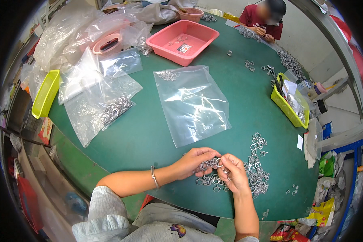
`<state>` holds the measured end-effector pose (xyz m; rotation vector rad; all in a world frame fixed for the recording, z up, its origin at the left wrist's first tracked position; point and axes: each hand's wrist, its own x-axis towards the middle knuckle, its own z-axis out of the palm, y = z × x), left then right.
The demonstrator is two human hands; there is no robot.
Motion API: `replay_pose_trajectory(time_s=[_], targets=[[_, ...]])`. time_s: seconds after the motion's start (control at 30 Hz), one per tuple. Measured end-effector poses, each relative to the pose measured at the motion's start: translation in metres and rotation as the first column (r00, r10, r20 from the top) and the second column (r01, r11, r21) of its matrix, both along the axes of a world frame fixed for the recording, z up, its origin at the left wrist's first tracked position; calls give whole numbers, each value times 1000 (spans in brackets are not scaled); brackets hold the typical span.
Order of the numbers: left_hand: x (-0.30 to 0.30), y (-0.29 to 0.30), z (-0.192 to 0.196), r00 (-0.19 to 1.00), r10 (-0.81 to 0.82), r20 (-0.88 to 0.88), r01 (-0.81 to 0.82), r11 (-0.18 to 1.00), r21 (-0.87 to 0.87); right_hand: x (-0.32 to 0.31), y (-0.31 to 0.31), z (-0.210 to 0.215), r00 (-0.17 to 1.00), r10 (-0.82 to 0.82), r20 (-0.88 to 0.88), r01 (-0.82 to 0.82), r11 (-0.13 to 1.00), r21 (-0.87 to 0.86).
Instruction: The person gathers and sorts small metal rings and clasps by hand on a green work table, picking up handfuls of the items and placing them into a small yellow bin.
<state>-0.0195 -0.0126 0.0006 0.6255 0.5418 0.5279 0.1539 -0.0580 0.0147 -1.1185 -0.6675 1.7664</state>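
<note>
My left hand (pixel 191 161) and my right hand (pixel 234 174) meet over the near edge of the green table (pixel 246 101). Between their fingers they hold a small bunch of silver metal rings (pixel 211 164). A loose pile of the same rings (pixel 257 171) lies on the table just right of my right hand, with more rings under my hands. A bracelet circles my left wrist. A large clear plastic bag (pixel 191 103) lies flat beyond my hands, with a few rings near its top.
Another clear bag with rings (pixel 109 111) lies left. A pink tray (pixel 182 40) sits at the far side, yellow-green bins at the left (pixel 45 93) and right (pixel 289 105). A person in red (pixel 262 22) works at the far edge. Crumpled plastic is heaped far left.
</note>
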Motion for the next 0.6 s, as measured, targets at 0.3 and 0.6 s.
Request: replay_pose_trajectory(time_s=[0.3, 0.6], targets=[[2, 0, -10, 999, 33, -28, -28, 989, 148, 3, 2, 1, 997, -33, -73, 33, 999, -1], [3, -5, -5, 983, 146, -113, -110, 954, 279, -15, -8, 0, 882, -142, 448, 30, 968, 248]])
